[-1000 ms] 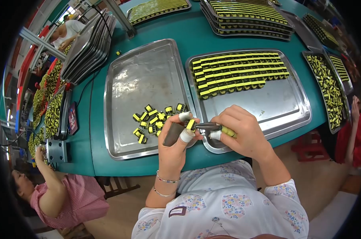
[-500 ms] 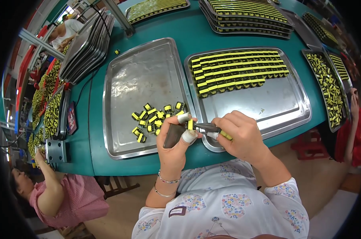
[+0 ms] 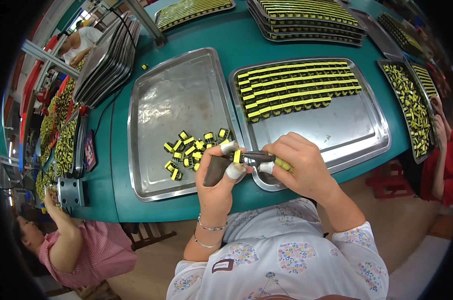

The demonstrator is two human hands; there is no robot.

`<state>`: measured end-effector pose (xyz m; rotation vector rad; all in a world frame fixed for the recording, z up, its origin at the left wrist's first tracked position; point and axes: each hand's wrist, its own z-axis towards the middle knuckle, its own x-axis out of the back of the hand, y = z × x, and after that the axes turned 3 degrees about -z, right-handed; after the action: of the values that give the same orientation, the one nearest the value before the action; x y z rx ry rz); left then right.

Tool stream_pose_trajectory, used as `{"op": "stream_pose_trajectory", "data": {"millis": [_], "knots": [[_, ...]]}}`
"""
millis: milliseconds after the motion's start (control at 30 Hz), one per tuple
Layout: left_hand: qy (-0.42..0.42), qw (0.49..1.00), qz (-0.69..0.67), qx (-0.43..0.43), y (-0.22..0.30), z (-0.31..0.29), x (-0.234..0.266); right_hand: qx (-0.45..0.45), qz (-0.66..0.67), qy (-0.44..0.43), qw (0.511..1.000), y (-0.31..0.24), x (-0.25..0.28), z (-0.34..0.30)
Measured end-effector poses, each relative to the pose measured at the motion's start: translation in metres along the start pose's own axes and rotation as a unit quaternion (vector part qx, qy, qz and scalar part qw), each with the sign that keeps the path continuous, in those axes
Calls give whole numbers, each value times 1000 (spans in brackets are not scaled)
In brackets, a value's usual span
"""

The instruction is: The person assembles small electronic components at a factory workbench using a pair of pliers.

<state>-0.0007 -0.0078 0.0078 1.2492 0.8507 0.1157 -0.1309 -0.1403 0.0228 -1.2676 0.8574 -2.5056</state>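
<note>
Between the taped thumb and finger of my left hand (image 3: 215, 197) is a small yellow-and-black transformer (image 3: 237, 156). A dark flat block (image 3: 217, 170) lies against that palm. My right hand (image 3: 306, 165) is wrapped round pliers (image 3: 259, 156) with yellow-green handles, their dark jaws up against the transformer; its thumb is taped too. Just beyond my left hand, several loose transformers (image 3: 189, 150) lie scattered in the near part of a metal tray (image 3: 174, 100). To the right, a second metal tray (image 3: 341, 127) carries close rows of transformers (image 3: 296, 86) across its far half.
Filled trays are stacked (image 3: 306, 25) at the far side of the green table (image 3: 191, 35). Empty trays lean in a stack (image 3: 106, 60) at far left. A tray of loose transformers (image 3: 411, 102) stands at right. Co-workers sit at both sides.
My hands stay nearly in place, with the pliers tilted slightly differently at the transformer. At right, a co-worker's hands have shifted by the tray edge.
</note>
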Motion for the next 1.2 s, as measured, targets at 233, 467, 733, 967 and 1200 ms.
{"op": "stream_pose_trajectory", "data": {"millis": [233,467,733,967,1200], "knots": [[-3,1000,25,-2,0,0,0,-7,-49,-9,999,-6,0,-3],[-9,999,-25,47,8,-1,-7,-106,212,33,971,-5,-5,-4],[12,997,-30,65,7,-3,-18,-218,517,-80,824,-20,-17,7],[4,998,24,58,11,-6,-13,-241,584,-86,771,-16,-24,5],[-27,967,-251,-23,9,0,16,-297,544,-89,779,-23,-19,1]]}}
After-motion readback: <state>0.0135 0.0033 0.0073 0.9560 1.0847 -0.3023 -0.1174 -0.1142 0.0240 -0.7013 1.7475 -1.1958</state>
